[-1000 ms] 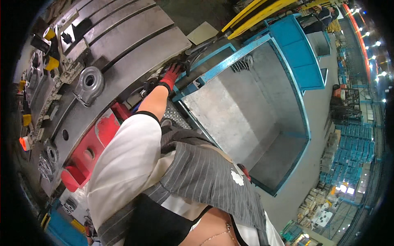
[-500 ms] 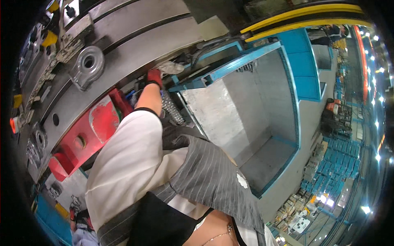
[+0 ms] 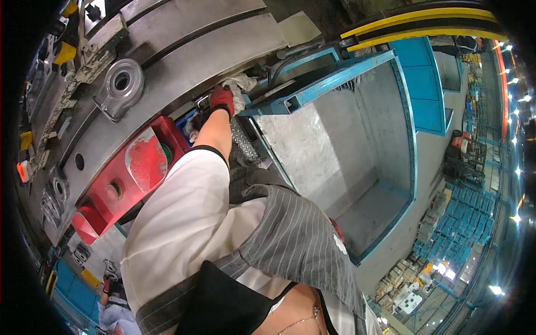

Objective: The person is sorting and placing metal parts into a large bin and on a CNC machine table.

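My left hand point(image 3: 222, 98), in a red glove, reaches past the near edge of a long steel table. Its fingers look closed on a crumpled white rag point(image 3: 241, 84), which bunches out beyond the fingers and hangs down beside the glove. A small dark metal piece point(image 3: 202, 103) lies right beside this hand. Of my right hand point(image 3: 336, 228) only a sliver of red glove shows past the edge of my striped grey apron; its fingers are hidden. A ring-shaped metal casting point(image 3: 121, 82) rests on the steel table point(image 3: 209, 61), left of my left hand.
A blue-framed metal bin point(image 3: 413, 167) stands open at the right. Below the table edge sit a red machine guard point(image 3: 114, 192) and a diamond-plate step point(image 3: 244, 142). Yellow rails point(image 3: 424, 30) cross the far right. Another person point(image 3: 114, 310) works at the lower left, near metal parts.
The view has shifted, so the bin and table sit slightly farther right. My left hand stays by the rag, more of which shows beside the glove. A bit of red glove now shows beside the apron.
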Demonstrator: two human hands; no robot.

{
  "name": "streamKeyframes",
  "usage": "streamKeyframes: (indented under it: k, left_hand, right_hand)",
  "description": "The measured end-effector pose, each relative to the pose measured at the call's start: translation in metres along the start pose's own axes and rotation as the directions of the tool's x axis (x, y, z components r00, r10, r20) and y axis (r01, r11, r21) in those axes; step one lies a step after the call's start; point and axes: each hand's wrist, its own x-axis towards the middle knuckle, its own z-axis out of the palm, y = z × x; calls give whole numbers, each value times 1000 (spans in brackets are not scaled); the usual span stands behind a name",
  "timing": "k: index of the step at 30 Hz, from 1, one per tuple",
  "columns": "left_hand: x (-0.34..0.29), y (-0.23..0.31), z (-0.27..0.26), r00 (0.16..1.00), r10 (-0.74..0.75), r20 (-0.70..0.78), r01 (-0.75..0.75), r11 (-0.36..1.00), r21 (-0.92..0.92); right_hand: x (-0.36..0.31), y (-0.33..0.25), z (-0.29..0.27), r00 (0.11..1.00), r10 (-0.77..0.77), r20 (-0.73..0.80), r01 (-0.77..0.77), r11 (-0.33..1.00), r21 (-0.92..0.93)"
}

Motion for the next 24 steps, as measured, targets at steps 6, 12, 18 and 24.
streamKeyframes:
  k: [6, 12, 18, 24]
  left_hand:
    - [39, -94, 72, 946, 191, 261, -321, 657, 682]
    - [3, -32, 4, 977, 84, 194, -210, 289, 934]
    - [-36, -6, -12, 958, -202, -202, 241, 951, 192]
    - [32, -58, -22, 840, 143, 523, -516, 509, 689]
  right_hand:
    - [-11, 10, -2, 997, 75, 30, -77, 991, 105]
    - [-1, 19, -4, 996, 77, 34, -82, 983, 163]
    - [-22, 27, 7, 998, 59, -8, -58, 990, 125]
    - [-46, -12, 4, 999, -43, 18, 45, 993, -105]
